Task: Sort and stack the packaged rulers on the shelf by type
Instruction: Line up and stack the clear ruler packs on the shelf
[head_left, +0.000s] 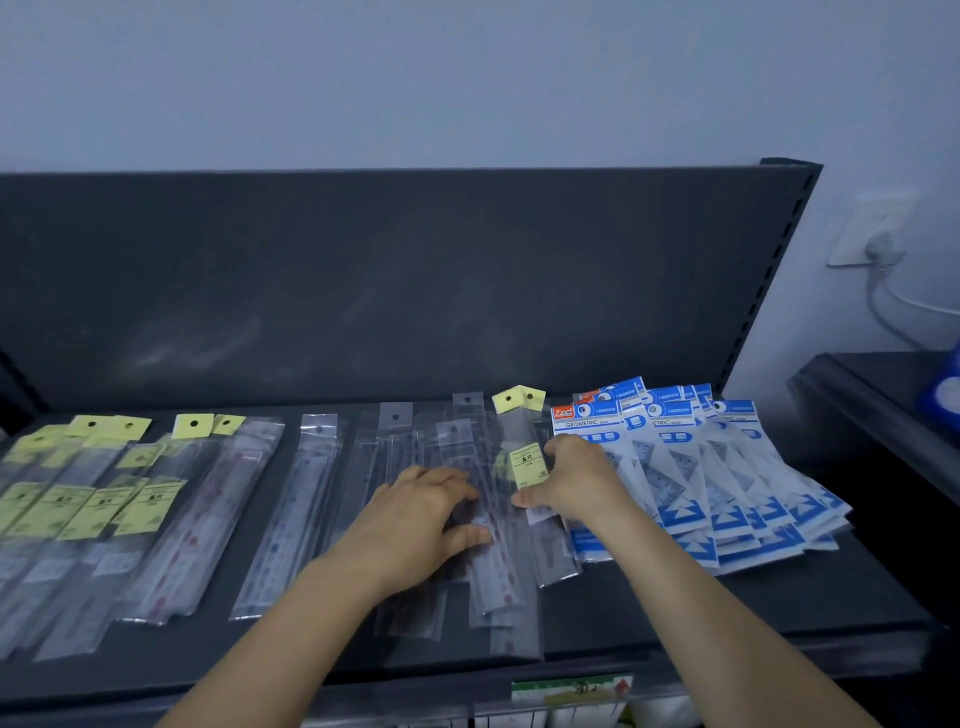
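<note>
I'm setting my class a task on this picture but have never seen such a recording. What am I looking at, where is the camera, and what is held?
No machine here: a person's bare hands, filmed by a head-worn camera looking down. On the dark shelf lie yellow-tagged rulers left, clear-sleeved rulers in the middle, blue geometric sets right. The left hand rests flat on the mixed pile; the right hand seems to pinch one yellow-labelled ruler pack.

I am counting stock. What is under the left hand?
The left hand presses flat on overlapping clear ruler packs on the shelf. How many lie beneath the palm is hidden. The right hand grips a yellow-label pack.
</note>
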